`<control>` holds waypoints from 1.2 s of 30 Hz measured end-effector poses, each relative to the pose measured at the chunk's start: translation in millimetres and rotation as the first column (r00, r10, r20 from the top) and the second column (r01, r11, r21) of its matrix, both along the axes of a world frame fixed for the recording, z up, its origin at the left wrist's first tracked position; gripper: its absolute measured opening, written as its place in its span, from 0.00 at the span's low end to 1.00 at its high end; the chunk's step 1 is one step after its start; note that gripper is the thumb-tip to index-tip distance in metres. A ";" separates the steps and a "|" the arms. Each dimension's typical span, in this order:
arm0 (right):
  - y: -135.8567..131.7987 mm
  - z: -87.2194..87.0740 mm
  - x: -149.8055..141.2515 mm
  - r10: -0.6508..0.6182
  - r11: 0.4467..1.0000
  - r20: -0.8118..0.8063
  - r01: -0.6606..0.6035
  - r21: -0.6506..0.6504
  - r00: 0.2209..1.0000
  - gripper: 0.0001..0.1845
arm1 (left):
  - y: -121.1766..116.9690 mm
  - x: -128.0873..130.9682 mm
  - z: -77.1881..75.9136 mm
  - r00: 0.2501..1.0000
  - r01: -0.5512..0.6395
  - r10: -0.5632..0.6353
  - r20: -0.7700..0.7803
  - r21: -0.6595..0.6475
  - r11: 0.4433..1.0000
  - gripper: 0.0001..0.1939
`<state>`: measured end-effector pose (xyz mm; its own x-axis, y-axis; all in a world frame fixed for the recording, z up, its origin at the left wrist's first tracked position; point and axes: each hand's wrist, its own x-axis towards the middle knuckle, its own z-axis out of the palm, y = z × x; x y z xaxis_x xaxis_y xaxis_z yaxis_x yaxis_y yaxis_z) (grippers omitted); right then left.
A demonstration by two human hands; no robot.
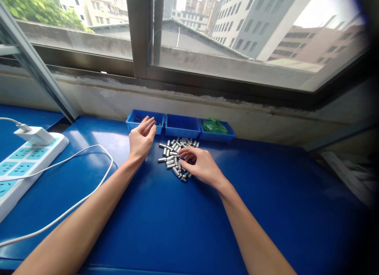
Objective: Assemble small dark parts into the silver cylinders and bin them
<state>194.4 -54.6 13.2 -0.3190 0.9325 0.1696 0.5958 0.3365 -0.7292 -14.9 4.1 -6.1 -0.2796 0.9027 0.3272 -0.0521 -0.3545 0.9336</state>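
Note:
My left hand [143,136] hangs over the front edge of the left blue bin [130,124]. Its fingers are stretched out, with nothing visible in them. Some small dark metal bits lie inside that bin, too small to name. My right hand [201,164] reaches into a pile of short silver metal cylinders [170,162] on the blue table. Thumb and forefinger are apart among the pieces; the other fingers are partly hidden behind them. The palm covers part of the pile's right side.
A middle blue bin [182,132] and a right blue bin [219,137] holding green plastic wrapping [214,126] stand along the wall. A white power strip [32,158] with a charger and white cable [100,180] lies at left. Behind is a window [142,49].

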 end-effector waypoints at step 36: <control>2.6 4.7 -6.4 -0.409 0.879 -0.743 0.010 -0.477 0.530 0.29 | -30.4 23.6 9.6 0.744 0.592 -0.551 -0.378 -0.009 0.806 0.14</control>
<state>188.0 -51.9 17.9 -0.0163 0.9916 -0.1285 -0.2991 -0.1275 -0.9457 8.7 -26.3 3.5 0.4279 0.8101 0.4008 0.0404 -0.4602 0.8869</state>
